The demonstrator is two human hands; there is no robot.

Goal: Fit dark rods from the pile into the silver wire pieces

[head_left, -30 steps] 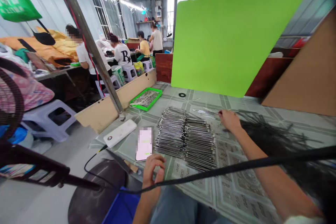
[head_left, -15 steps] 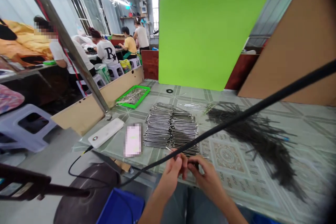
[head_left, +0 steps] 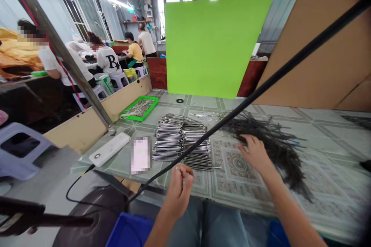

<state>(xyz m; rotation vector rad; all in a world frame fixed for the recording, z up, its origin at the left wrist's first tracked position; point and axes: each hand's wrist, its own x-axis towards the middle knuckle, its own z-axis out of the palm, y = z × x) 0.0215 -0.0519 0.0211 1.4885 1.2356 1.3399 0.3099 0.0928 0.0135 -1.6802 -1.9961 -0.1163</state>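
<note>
Along the near side of the patterned worktop (head_left: 327,123), the right hand (head_left: 255,154) lay open with its fingers spread, the grip holding nothing visible and the fingertips (head_left: 244,146) at the edge of a dark heap of thin wires (head_left: 275,142). The left hand (head_left: 179,189) stood raised near the front edge, its grip closed to a tight pinch; whether a fine wire sat in the pinch could not be told. Two stacked blocks of metal rods (head_left: 181,141) lay between the hands and the far side, with a loose bunch of bright rods (head_left: 203,115) just beyond. Judged: the wires looked prone to tangling, so teasing out a few with the fingertips, clear of the stacks, seemed the cleanest handling. A dark cord (head_left: 261,88) crossed the view diagonally and partly blocked sight of the stacks. A white power bank (head_left: 109,148) and a blurred phone (head_left: 141,155) lay left of the rods, near a green tray of wires (head_left: 139,108). Co-workers (head_left: 108,60) sat well apart.
</note>
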